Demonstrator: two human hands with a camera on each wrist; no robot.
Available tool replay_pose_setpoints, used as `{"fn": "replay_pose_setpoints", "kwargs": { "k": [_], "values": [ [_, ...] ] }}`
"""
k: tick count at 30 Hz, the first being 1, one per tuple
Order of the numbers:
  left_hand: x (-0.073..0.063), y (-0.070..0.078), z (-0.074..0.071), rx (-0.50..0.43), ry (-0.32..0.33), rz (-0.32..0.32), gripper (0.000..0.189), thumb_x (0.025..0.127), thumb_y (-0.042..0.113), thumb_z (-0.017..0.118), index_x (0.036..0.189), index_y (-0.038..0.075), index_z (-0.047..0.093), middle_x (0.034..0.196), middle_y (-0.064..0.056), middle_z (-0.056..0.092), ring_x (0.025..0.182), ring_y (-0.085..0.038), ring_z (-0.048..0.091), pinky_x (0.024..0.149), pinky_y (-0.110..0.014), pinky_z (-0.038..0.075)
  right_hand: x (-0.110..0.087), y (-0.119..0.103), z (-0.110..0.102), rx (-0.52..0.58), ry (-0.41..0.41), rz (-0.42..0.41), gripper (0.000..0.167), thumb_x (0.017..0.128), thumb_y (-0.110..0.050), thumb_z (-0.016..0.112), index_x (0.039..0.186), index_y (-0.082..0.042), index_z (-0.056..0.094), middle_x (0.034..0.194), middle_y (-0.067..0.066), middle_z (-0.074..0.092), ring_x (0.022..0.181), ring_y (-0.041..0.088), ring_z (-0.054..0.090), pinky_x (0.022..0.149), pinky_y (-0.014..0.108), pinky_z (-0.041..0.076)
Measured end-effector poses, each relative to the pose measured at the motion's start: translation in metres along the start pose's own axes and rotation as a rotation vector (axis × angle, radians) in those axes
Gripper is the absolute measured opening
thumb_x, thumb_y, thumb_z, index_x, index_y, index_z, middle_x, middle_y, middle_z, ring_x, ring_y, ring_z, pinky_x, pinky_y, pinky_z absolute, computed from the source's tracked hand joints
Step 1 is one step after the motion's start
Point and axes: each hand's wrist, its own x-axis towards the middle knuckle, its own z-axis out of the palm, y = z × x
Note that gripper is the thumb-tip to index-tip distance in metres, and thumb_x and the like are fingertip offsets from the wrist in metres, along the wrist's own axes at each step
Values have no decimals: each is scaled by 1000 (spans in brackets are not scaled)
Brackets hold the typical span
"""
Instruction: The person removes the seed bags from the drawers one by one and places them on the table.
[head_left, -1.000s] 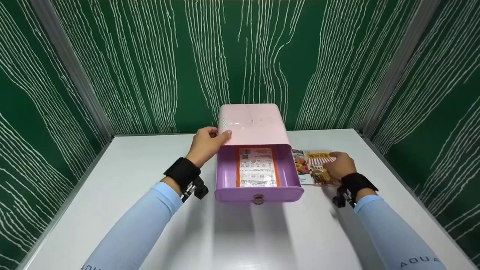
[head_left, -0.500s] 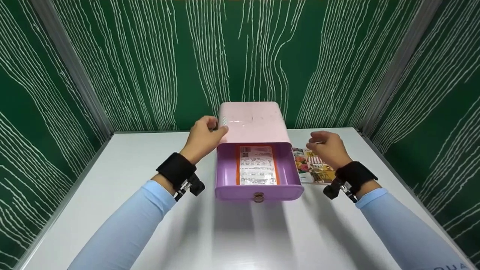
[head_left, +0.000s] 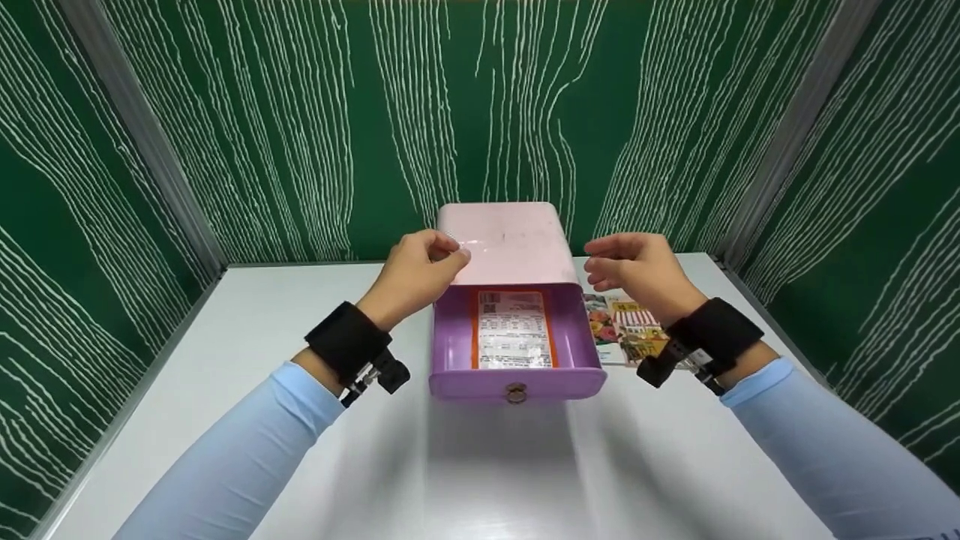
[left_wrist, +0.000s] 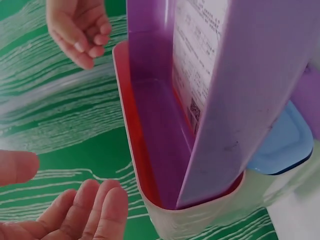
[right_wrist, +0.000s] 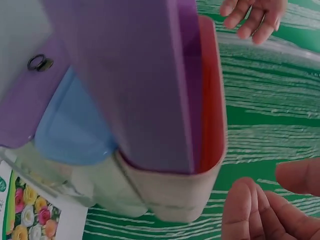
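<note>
A small drawer cabinet with a pale pink top (head_left: 517, 234) stands in the middle of the table. Its top purple drawer (head_left: 472, 385) is pulled out toward me. Inside lies a flat packet (head_left: 514, 330) with an orange border and a printed white label. My left hand (head_left: 412, 276) hovers at the top's left edge, thumb and fingers apart around nothing; the left wrist view shows a gap between it and the cabinet. Opposite, my right hand (head_left: 651, 271) is raised beside the top's right edge, fingers loosely bent and holding nothing.
To the cabinet's right lies a colourful booklet (head_left: 637, 330) with flower pictures, partly behind my right wrist. Below the pulled-out drawer are a blue drawer (right_wrist: 75, 125) and a lower purple drawer (right_wrist: 30, 107) with a ring pull. Green walls with white lines enclose the white table (head_left: 300, 360).
My right hand has left the booklet and moved up and left to the cabinet's side. My left thumb, earlier on the pink top, has lifted away. The drawer and packet stay put.
</note>
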Motion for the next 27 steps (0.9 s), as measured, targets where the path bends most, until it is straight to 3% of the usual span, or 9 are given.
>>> {"fn": "replay_pose_setpoints", "kwargs": {
  "k": [6,10,13,16,19,23,27],
  "values": [
    [-3,4,6,-1,-119,-98,29,107,25,65,115,-1,75,94,-7,69,84,-18,67,75,-27,56,-7,-20,11,-71,-161,41,42,106,-7,65,141,16,61,124,28,75,87,13,76,79,25,65],
    [-3,5,12,-11,-247,-183,28,107,17,64,115,-8,72,92,-8,65,77,-15,63,67,-22,57,-13,-30,21,-151,-277,92,46,106,-9,63,144,16,58,134,33,69,92,15,75,83,26,65],
    [-3,5,18,12,-325,-230,25,108,15,64,109,-9,70,85,-5,59,68,-11,56,61,-20,53,-15,-33,30,-190,-349,122,39,106,-9,61,136,15,63,122,26,72,90,14,72,81,25,63],
    [-4,5,22,43,-374,-262,26,107,17,64,85,4,62,71,2,48,59,-7,46,55,-20,45,-14,-34,39,-243,-402,139,16,104,-10,61,104,4,69,97,10,70,80,12,64,72,22,57],
    [-5,4,25,84,-402,-261,33,106,20,63,76,13,53,70,3,49,57,-7,44,55,-21,41,-13,-33,46,-344,-421,115,21,102,-13,63,82,-10,59,82,1,63,73,11,58,68,23,51],
    [-6,4,29,117,-417,-246,26,105,21,62,81,12,56,78,1,53,59,-9,45,56,-24,41,-13,-33,54,-459,-408,69,23,100,-15,65,78,-12,61,77,-2,60,70,12,55,67,26,47],
    [-7,5,33,142,-427,-243,26,104,11,54,78,14,49,71,3,44,53,-8,38,52,-25,38,-15,-32,61,-540,-431,46,25,100,-16,65,76,-12,59,74,-3,54,73,15,54,69,29,44]
  ]
}}
